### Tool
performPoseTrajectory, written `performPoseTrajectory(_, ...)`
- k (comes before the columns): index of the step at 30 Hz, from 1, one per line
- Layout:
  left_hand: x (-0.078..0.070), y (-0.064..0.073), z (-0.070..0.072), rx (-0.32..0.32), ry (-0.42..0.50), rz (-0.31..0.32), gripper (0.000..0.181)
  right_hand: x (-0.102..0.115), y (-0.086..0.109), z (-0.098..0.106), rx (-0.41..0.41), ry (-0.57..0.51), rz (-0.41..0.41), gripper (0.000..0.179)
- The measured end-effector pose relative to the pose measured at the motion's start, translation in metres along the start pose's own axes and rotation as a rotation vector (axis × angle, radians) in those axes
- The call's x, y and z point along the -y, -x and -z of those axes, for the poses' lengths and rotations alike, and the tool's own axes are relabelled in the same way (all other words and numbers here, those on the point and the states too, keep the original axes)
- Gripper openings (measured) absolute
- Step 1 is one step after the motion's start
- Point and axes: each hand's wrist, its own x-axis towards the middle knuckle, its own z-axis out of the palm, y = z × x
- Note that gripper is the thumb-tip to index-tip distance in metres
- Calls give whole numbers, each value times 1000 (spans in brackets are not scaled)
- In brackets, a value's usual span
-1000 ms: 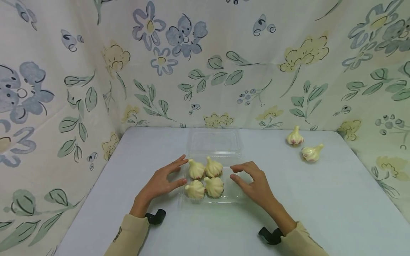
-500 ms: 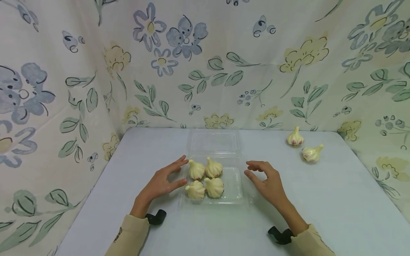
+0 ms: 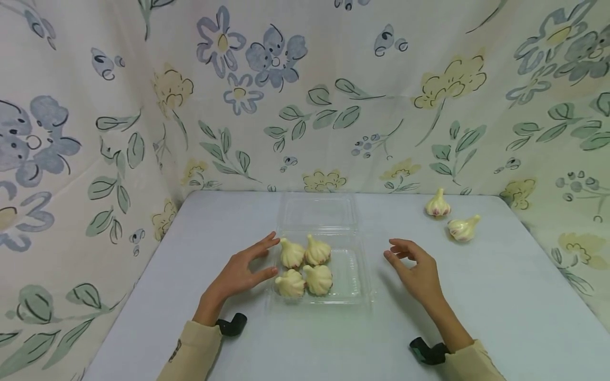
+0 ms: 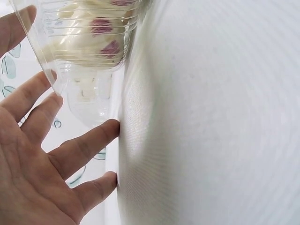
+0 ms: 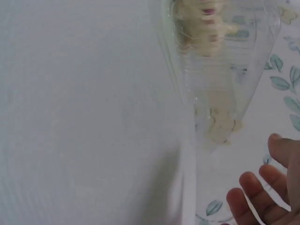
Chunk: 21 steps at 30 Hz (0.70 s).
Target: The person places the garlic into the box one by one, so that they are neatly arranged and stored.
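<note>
A clear, rectangular, hinged plastic container lies open near the middle of the white worktop, its transparent lid folded back toward the far edge. Inside its base sit 4 cream-coloured, ribbed garlic bulbs in 2 rows of 2, packed into the left part — a far-left bulb, a far-right bulb, a near-left bulb and a near-right bulb. The right part of the base shows its ridged floor. In the left wrist view, purple patches show on the garlic through the clear wall

The hands are apart, 1 on each side of the container. The left hand has its fingers and thumb spread at the left rim; its wrist view shows 2 fingertips at the clear edge and 2 lower ones at the worktop. The right hand is clear of the container, just to its right, fingers loosely bent with a gap to the thumb

Farther right, near the back, are 2 more cream bulbs with purple-tinged bases: an upright bulb and, just nearer, a tilted bulb whose stem points right. Beige sleeves cover the forearms, and a white curtain with blue, yellow and green plant motifs hangs behind
</note>
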Motion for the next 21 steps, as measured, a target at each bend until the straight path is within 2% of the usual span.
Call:
performPoseTrajectory(12,-3,1,1,5,-2,-2,68,-13,-4,23,-31,37,-123,33)
performPoseTrajectory(21,-3,1,1,4,-8,-2,68,-24,-8,36,-34,47,-176,37)
